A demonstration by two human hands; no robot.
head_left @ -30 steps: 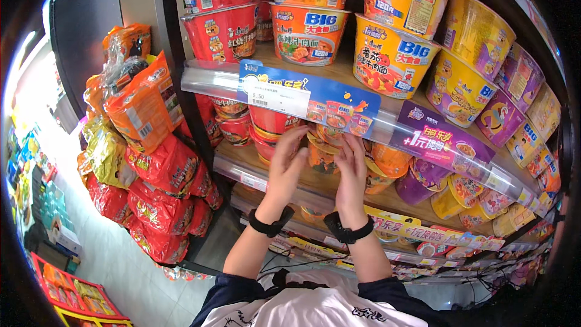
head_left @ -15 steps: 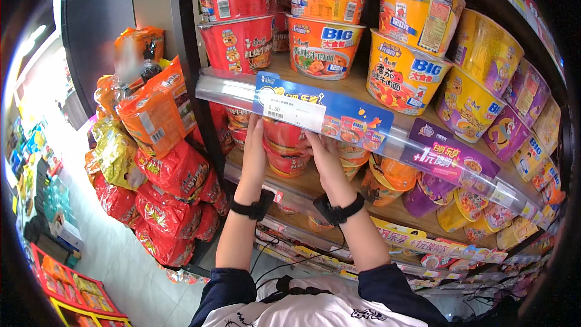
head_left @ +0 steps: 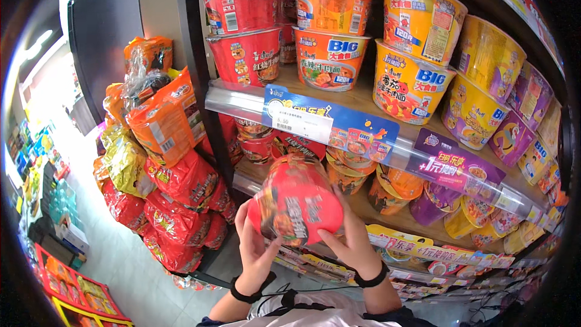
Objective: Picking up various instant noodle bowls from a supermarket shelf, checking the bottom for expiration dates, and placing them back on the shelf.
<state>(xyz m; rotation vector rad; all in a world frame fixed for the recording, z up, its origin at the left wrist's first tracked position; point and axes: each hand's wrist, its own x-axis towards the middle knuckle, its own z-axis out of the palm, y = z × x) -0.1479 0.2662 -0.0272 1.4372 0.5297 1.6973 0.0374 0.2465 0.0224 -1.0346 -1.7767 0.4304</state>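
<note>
A red instant noodle cup (head_left: pixel 296 200) is held between my two hands in front of the shelf, tilted, with its printed surface facing me. My left hand (head_left: pixel 255 248) grips its lower left side, thumb near the bottom edge. On the right side, my right hand (head_left: pixel 350 235) has its thumb pressed on the cup's lower edge and its other fingers mostly hidden behind. Just beyond the cup, more red noodle cups (head_left: pixel 255 147) stand on the lower shelf, partly covered by the price strip. Orange cups (head_left: pixel 346 177) stand to their right.
Stacked noodle cups (head_left: pixel 334 60) fill the upper shelf. A clear label rail (head_left: pixel 236 102) with a blue promotion card (head_left: pixel 363 134) juts out along its edge. Left of the shelf, red noodle packs (head_left: pixel 181 224) are piled high beside a dark upright post (head_left: pixel 196 42).
Both hands have drawn back from the lower shelf toward me, bringing out the red noodle cup. It has tilted on the way. The view has shifted slightly.
</note>
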